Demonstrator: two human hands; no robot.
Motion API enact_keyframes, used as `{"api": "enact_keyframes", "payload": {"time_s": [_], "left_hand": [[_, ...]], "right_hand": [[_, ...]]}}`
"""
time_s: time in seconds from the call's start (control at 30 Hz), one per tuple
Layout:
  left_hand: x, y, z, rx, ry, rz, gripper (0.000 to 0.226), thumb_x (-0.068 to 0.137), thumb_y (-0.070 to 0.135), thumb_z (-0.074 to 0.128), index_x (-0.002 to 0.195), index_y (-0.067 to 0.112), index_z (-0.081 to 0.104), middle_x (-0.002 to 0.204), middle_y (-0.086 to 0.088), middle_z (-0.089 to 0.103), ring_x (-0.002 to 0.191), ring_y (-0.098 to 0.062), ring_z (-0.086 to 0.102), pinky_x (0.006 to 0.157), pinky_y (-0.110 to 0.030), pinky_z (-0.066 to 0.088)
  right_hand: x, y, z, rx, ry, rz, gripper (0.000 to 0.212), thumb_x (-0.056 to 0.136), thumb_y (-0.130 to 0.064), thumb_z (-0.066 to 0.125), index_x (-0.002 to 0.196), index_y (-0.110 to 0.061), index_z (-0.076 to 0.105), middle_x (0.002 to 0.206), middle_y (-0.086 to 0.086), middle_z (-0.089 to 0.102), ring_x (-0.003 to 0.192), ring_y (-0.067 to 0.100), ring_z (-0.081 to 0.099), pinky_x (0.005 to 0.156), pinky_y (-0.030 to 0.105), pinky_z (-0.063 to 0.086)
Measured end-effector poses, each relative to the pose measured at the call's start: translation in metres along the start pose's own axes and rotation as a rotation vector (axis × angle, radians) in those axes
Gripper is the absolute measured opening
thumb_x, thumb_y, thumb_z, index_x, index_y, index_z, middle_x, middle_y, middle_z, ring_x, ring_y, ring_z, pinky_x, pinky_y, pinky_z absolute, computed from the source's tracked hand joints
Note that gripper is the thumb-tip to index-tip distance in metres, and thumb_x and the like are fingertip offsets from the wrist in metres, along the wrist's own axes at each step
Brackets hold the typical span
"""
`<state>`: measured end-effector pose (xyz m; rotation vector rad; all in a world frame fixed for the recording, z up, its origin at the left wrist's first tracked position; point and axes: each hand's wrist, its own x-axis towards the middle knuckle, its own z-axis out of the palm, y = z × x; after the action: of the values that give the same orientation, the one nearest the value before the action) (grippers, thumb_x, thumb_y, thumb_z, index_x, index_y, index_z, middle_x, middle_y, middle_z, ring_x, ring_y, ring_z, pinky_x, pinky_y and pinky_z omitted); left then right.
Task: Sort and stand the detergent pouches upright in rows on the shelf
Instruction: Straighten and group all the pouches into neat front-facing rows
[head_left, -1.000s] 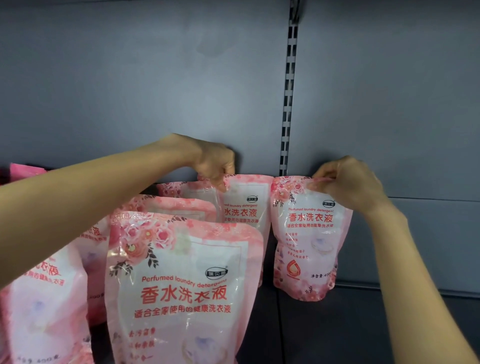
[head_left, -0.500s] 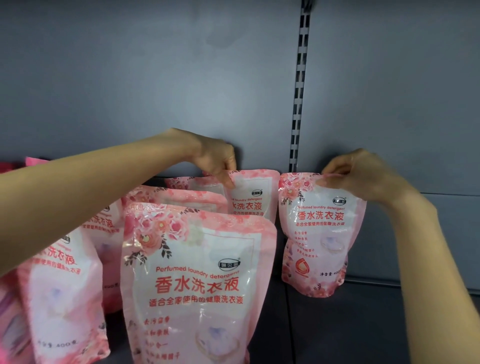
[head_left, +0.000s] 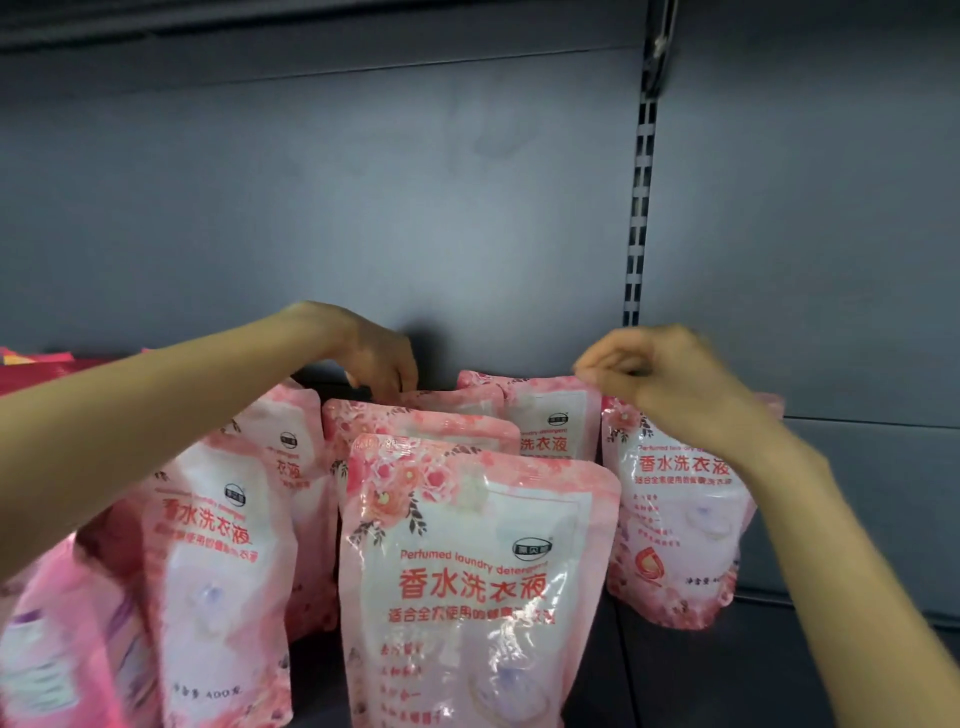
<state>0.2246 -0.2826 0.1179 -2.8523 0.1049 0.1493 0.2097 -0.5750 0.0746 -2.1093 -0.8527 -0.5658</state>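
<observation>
Head camera: every pouch carries the same pink rose print. The front pouch (head_left: 467, 597) stands upright at 6 o'clock on the dark shelf (head_left: 727, 675). It reads "Perfumed laundry detergent" over large red characters 香水洗衣液, with a small dark logo above; the smaller red lines below are too blurred to read. At its 9 o'clock the left pouch (head_left: 218, 561) shows the same characters and "400" near its foot. At 12 o'clock, behind it, a back pouch (head_left: 558, 421) shows only 洗衣液 and the logo. The end pouch (head_left: 675, 525) stands at 3 o'clock, just beside the back pouch and near the grey back panel (head_left: 363, 208). It bears the same title and a red swirl mark low on its face. The right hand (head_left: 670, 384) pinches its top edge. The left hand (head_left: 382, 361) curls down at the top of a partly hidden rear pouch (head_left: 457, 401); I cannot tell whether it grips. All the pouches are sealed, and what fills them cannot be made out.
</observation>
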Motion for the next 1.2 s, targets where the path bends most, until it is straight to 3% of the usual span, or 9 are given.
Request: {"api": "enact_keyframes", "payload": {"time_s": [0.13,0.27,0.43,0.57,0.67,0.77,1.0,1.1,1.2], "left_hand": [[-0.025,0.022,0.0,-0.093,0.016,0.034,0.011,0.084,0.012,0.06,0.089,0.015,0.07,0.087,0.002,0.066,0.083,-0.014,0.059,0.085,-0.031,0.047],[-0.031,0.03,-0.002,-0.156,0.125,0.086,0.024,0.083,0.001,0.053,0.079,0.018,0.069,0.07,0.013,0.061,0.071,-0.007,0.056,0.078,-0.025,0.045],[-0.039,0.031,-0.008,-0.223,0.17,0.16,0.016,0.088,0.022,0.062,0.073,0.016,0.068,0.074,0.003,0.066,0.065,-0.004,0.054,0.073,-0.023,0.045],[-0.047,0.032,-0.005,-0.268,0.217,0.194,0.017,0.088,0.023,0.062,0.074,0.013,0.065,0.071,0.002,0.062,0.067,-0.011,0.054,0.068,-0.021,0.044],[-0.05,0.035,-0.005,-0.299,0.271,0.208,0.014,0.088,0.014,0.061,0.079,0.005,0.067,0.074,-0.005,0.066,0.067,-0.013,0.058,0.071,-0.025,0.049],[-0.054,0.042,-0.007,-0.333,0.317,0.243,0.016,0.088,0.009,0.059,0.074,0.012,0.066,0.071,0.0,0.065,0.06,-0.004,0.057,0.066,-0.02,0.05],[-0.053,0.045,-0.005,-0.319,0.357,0.243,0.016,0.088,0.001,0.054,0.085,0.003,0.07,0.076,-0.001,0.069,0.069,-0.008,0.065,0.071,-0.026,0.055],[-0.051,0.045,-0.001,-0.296,0.373,0.224,0.017,0.087,0.001,0.054,0.087,0.004,0.07,0.081,-0.007,0.07,0.073,-0.02,0.065,0.072,-0.027,0.053],[-0.051,0.044,0.002,-0.342,0.318,0.211,0.02,0.088,0.002,0.055,0.081,0.012,0.071,0.077,-0.001,0.07,0.065,-0.007,0.063,0.068,-0.018,0.05]], "right_hand": [[-0.004,-0.011,0.014,0.086,-0.103,0.011,0.006,0.085,-0.019,0.066,0.087,-0.019,0.072,0.088,-0.006,0.072,0.08,-0.001,0.065,0.073,0.004,0.045],[-0.015,-0.036,0.008,0.33,-0.189,-0.023,0.014,0.087,-0.018,0.06,0.093,-0.011,0.071,0.089,-0.002,0.073,0.082,0.001,0.066,0.071,0.006,0.046],[-0.026,-0.056,0.014,0.39,-0.311,-0.074,0.029,0.082,-0.036,0.056,0.095,-0.015,0.071,0.093,-0.005,0.074,0.087,0.002,0.067,0.078,0.013,0.051],[-0.027,-0.057,0.033,0.431,-0.392,-0.092,0.015,0.076,-0.021,0.068,0.087,-0.013,0.072,0.087,0.001,0.074,0.079,-0.001,0.065,0.073,0.009,0.047],[-0.015,-0.051,0.051,0.263,-0.382,-0.135,0.019,0.073,-0.006,0.072,0.091,-0.007,0.07,0.095,0.019,0.07,0.083,0.006,0.059,0.072,0.01,0.044],[-0.005,-0.047,0.059,0.047,-0.365,-0.196,0.023,0.08,0.001,0.067,0.103,0.004,0.067,0.079,-0.001,0.061,0.076,-0.004,0.054,0.066,0.008,0.035],[-0.017,-0.04,0.041,0.191,-0.253,-0.149,0.012,0.073,-0.016,0.076,0.067,-0.012,0.066,0.056,-0.01,0.053,0.054,-0.004,0.045,0.055,0.015,0.038],[-0.021,-0.037,0.026,0.156,-0.239,-0.101,0.011,0.078,-0.018,0.074,0.072,-0.012,0.068,0.062,-0.003,0.063,0.061,0.001,0.053,0.062,0.022,0.043],[-0.024,-0.033,0.009,0.101,-0.224,-0.055,0.008,0.08,-0.016,0.072,0.075,-0.011,0.069,0.071,0.005,0.066,0.063,0.003,0.055,0.064,0.02,0.044]]}}
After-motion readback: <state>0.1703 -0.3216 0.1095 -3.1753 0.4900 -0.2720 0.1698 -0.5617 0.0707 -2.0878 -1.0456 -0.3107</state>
